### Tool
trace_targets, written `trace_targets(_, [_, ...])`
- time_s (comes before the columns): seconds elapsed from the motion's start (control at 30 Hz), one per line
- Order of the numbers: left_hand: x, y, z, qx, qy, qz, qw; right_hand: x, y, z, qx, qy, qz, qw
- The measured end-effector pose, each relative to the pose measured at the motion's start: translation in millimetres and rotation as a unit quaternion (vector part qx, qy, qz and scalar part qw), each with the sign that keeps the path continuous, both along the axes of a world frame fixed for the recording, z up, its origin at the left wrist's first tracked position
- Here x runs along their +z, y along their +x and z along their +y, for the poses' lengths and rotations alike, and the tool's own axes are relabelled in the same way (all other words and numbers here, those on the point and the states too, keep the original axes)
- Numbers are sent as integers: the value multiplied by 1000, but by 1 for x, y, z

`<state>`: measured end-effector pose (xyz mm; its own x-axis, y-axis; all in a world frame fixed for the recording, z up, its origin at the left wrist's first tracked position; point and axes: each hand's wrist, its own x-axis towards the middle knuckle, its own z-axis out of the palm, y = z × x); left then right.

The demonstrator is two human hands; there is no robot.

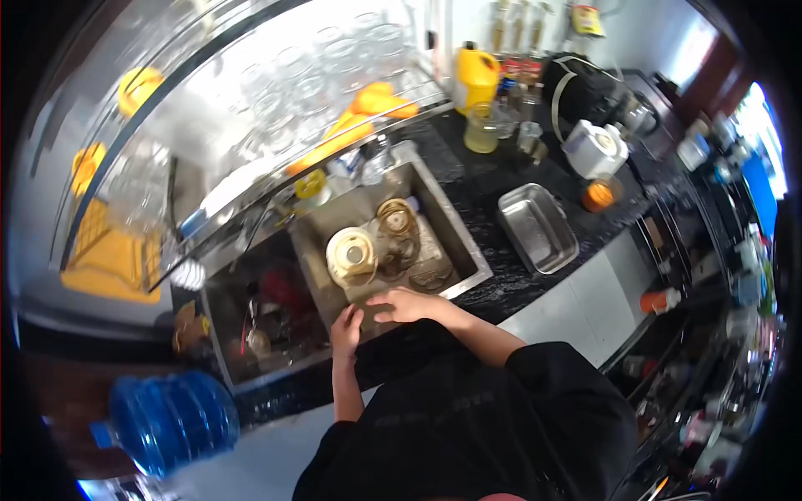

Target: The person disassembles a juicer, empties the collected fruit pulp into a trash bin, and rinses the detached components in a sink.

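Note:
Both hands are over the near edge of the right steel sink basin [451,217]. My left hand [346,332] is upright beside the divider, its fingers apart from the thumb, with nothing seen in it. My right hand [403,306] reaches left across the rim, fingers loosely spread and holding nothing visible. Just beyond them in the basin sits a cream round appliance part [351,253]. Behind it to the right are a round coiled piece [397,215] and a dark wet part [433,275]. The left basin [225,309] holds a few utensils, dim and partly blurred.
A rectangular steel pan [539,227] lies on the dark counter at right. Beyond stand a yellow jug [477,77], a measuring cup [481,128] and a white container [596,149]. A glass rack runs behind the sink. A blue water bottle [174,422] is at lower left.

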<state>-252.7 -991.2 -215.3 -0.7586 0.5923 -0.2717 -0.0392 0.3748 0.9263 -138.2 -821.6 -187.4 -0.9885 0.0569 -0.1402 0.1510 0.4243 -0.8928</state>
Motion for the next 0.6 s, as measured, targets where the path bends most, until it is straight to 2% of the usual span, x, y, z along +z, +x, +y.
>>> trace_targets(0.03, [-1, -3, 1, -15, -17, 25, 999, 12, -2, -1, -20, 182, -83, 980])
trace_targets(0.07, [-2, -7, 2, -29, -33, 51, 998, 24, -1, -1, -37, 352, -171, 919])
trace_targets(0.1, [0, -7, 4, -50, -28, 54, 997, 20, 4, 1, -58, 352, -176, 917])
trace_targets(0.17, [6, -8, 9, -50, -64, 135, 988, 7, 11, 0, -88, 258, -59, 960])
trace_targets(0.2, [4, -8, 14, -61, -61, 133, 987, 7, 13, 0, -83, 98, 4, 992])
trace_targets(0.23, [1, -5, 17, -50, -62, 131, 988, 7, 15, -2, -75, -65, 67, 993])
trace_targets(0.27, [-1, -4, 18, -40, -66, 130, 988, 9, 21, -10, -87, -68, 62, 992])
trace_targets(0.3, [-3, -5, 21, -30, -68, 132, 988, 11, 26, -16, -110, 131, 40, 984])
trace_targets(0.33, [-4, -6, 27, -19, -67, 137, 988, 15, 29, -17, -128, 327, 14, 936])
trace_targets(0.37, [-7, -7, 31, -26, -73, 181, 980, 19, 31, -16, -138, 327, 12, 935])
trace_targets(0.43, [-7, -7, 37, -40, -79, 226, 970, 25, 38, -13, -120, 233, 46, 964])
trace_targets(0.5, [-2, 2, 44, -11, -125, 400, 908, 32, 53, -9, -97, 137, 82, 982])
trace_targets(0.53, [10, 14, 51, -18, -122, 401, 908, 41, 65, -4, -105, 138, 82, 981])
trace_targets(0.6, [64, 48, 69, -28, -58, 420, 905, 66, 94, 7, -158, 156, 164, 961])
